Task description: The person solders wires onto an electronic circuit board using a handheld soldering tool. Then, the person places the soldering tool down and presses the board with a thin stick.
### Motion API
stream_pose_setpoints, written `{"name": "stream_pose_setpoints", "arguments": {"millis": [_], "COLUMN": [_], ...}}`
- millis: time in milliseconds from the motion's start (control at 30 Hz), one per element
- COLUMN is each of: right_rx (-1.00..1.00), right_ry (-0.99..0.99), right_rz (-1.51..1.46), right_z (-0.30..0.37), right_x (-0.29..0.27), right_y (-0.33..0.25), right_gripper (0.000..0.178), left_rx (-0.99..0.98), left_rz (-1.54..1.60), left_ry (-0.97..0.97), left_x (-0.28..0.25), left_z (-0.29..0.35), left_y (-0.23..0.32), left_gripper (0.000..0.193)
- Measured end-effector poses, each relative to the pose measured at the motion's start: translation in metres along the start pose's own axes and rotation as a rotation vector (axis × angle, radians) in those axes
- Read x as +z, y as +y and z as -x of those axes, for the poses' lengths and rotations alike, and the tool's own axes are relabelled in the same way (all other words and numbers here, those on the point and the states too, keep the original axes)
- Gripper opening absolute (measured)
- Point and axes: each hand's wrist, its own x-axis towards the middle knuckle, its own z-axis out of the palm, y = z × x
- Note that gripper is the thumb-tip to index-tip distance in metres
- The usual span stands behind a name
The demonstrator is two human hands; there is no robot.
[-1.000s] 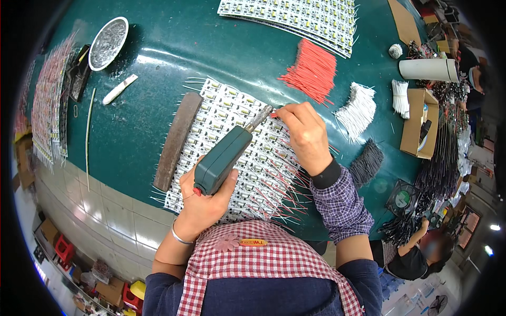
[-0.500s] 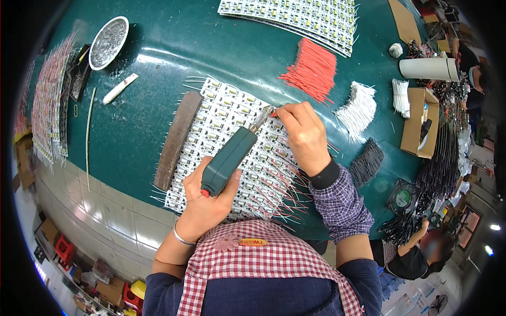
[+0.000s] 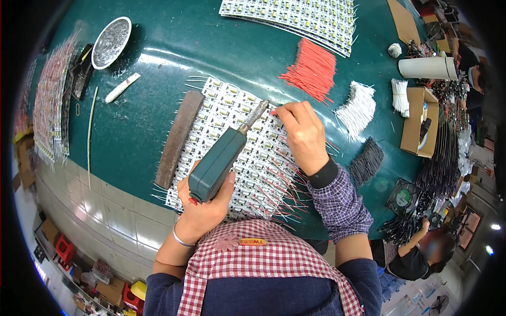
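My left hand [image 3: 204,211] is closed round a dark green soldering gun [image 3: 217,164], whose metal tip points away toward the far right corner of a white circuit board panel [image 3: 224,97]. A small gap lies between the tip and my right hand [image 3: 304,134], which pinches a short red wire [image 3: 273,112] at that corner. Red and white wires stick out along the panel's right side. Across its left side lies a brown, worn bar [image 3: 179,138].
Beyond the panel are bundles of red wires [image 3: 311,71], white wires [image 3: 356,110] and black wires [image 3: 367,160], with stacked panels [image 3: 290,13] at the back. A bowl [image 3: 110,43] and a white-handled tool [image 3: 122,88] lie left. A cardboard box [image 3: 416,126] and another person [image 3: 414,258] are right.
The soldering gun has moved back toward me and slightly left, its tip coming away from the red wire at my right fingertips. My right hand has hardly moved.
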Motion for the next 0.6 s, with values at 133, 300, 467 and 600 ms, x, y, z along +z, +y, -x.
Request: {"name": "stream_pose_setpoints", "arguments": {"millis": [133,300,467,600], "right_rx": [0.020,0.033,0.032,0.026], "right_ry": [0.015,0.042,0.033,0.022], "right_rz": [0.011,-0.007,-0.019,-0.005], "right_z": [0.001,0.005,0.005,0.005], "right_x": [0.002,0.003,0.003,0.002], "right_y": [-0.002,-0.001,0.000,-0.001], "right_gripper": [0.027,0.030,0.030,0.030], "left_rx": [-0.066,-0.184,-0.201,-0.129], "left_rz": [0.068,0.210,0.174,0.071], "left_ry": [0.014,0.045,-0.002,-0.047], "left_x": [0.002,0.008,0.011,0.011], "left_z": [0.004,0.003,-0.002,-0.003], "left_y": [-0.003,-0.004,-0.006,-0.009], "left_gripper": [0.015,0.015,0.015,0.013]}}
